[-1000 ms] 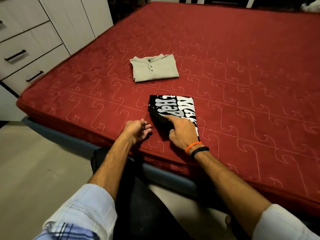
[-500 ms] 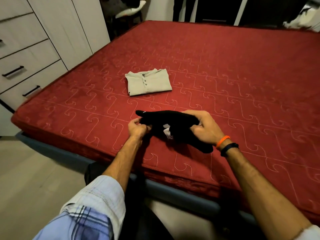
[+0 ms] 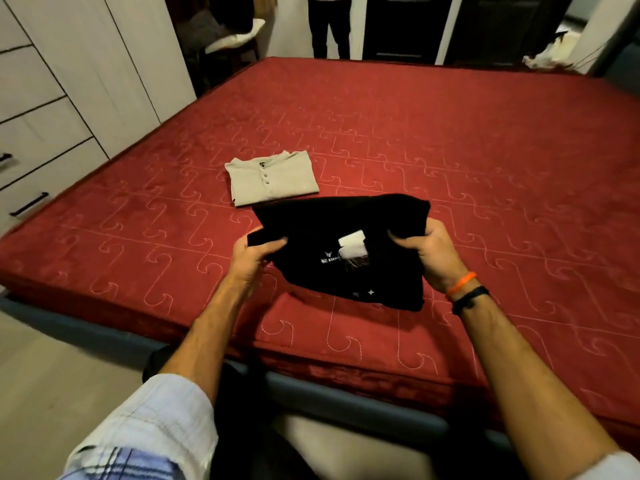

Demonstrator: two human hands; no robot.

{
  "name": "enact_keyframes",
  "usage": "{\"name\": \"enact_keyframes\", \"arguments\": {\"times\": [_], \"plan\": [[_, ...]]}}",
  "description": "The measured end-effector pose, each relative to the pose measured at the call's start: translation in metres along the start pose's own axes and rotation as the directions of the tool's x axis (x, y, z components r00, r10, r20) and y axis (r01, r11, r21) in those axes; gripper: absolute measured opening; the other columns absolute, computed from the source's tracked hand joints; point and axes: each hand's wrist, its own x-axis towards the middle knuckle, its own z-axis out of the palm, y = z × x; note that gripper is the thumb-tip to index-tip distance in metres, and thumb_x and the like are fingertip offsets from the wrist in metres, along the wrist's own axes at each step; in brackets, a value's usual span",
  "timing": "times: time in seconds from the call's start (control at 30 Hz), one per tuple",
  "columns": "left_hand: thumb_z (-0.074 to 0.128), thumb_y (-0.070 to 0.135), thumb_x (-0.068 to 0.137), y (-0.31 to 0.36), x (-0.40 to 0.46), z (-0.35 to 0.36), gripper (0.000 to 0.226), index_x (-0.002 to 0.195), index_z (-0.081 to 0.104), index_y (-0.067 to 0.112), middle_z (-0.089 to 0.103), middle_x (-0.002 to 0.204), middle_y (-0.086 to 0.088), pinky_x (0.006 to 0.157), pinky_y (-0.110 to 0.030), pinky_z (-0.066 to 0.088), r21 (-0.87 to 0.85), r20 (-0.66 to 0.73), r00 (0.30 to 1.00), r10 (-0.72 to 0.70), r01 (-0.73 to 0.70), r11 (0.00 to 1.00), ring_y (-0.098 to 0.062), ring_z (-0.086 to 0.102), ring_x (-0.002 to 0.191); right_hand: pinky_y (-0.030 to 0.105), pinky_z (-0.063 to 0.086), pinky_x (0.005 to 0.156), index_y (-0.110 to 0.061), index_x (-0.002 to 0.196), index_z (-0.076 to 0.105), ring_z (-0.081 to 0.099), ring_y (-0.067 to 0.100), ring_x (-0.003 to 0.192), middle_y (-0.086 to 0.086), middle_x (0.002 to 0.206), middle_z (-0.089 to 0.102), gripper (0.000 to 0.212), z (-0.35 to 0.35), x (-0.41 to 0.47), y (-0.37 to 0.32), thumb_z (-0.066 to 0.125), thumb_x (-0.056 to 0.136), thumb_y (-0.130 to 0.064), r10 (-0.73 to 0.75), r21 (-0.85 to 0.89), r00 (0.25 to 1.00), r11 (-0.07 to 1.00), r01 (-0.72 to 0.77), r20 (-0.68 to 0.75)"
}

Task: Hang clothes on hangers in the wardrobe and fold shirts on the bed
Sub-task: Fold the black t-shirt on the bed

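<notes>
My left hand (image 3: pixel 254 259) and right hand (image 3: pixel 429 252) each grasp the folded black shirt (image 3: pixel 346 237) by opposite edges, keeping the fold intact above the bed (image 3: pixel 485 168).

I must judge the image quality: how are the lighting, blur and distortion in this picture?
Head view: warm, dim light; the black shirt loses its folds in darkness; wide-angle bending curves the bed edges and the wardrobe; the near sleeve is softly blurred; the beige shirt stays fairly sharp.
</notes>
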Motion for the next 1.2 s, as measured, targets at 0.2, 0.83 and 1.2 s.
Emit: {"name": "enact_keyframes", "arguments": {"times": [0.2, 0.83, 1.2], "plan": [[0.083, 0.015, 0.067, 0.01, -0.001, 0.01, 0.033, 0.098, 0.073, 0.009, 0.076, 0.09, -0.005, 0.078, -0.032, 0.058, 0.149, 0.102, 0.987, -0.127, 0.112, 0.983, -0.023, 0.072, 0.084, 0.034, 0.059, 0.072, -0.002, 0.098, 0.069, 0.072, 0.023, 0.079, 0.009, 0.086, 0.074, 0.017, -0.023, 0.005, 0.012, 0.062, 0.084, 0.006, 0.275, 0.174, 0.95, 0.953, -0.249, -0.147], [0.072, 0.014, 0.089, -0.064, 0.023, 0.009, 0.009, 0.083, 0.067, 0.011, 0.069, 0.081, -0.009, 0.066, -0.031, 0.055, 0.503, -0.118, 0.987, -0.113, 0.157, 0.85, -0.019, 0.063, 0.07, 0.025, 0.046, 0.081, -0.012, 0.101, 0.073, 0.064, 0.022, 0.092, 0.006, 0.102, 0.07, 0.023, -0.049, -0.002, 0.096, 0.076, 0.084, -0.027, 0.072, -0.723, 0.9, 0.57, -0.391, -0.43], [0.073, 0.028, 0.088, -0.078, 0.048, 0.028, 0.018, 0.074, 0.068, 0.019, 0.068, 0.072, -0.003, 0.07, -0.034, 0.052, 0.521, -0.244, 0.967, -0.068, 0.19, 0.832, -0.018, 0.063, 0.068, 0.02, 0.033, 0.075, -0.017, 0.098, 0.07, 0.055, 0.014, 0.084, -0.004, 0.083, 0.062, 0.012, -0.06, 0.006, 0.099, 0.06, 0.095, -0.023, 0.06, -0.505, 0.795, 0.743, -0.44, -0.604]]}}
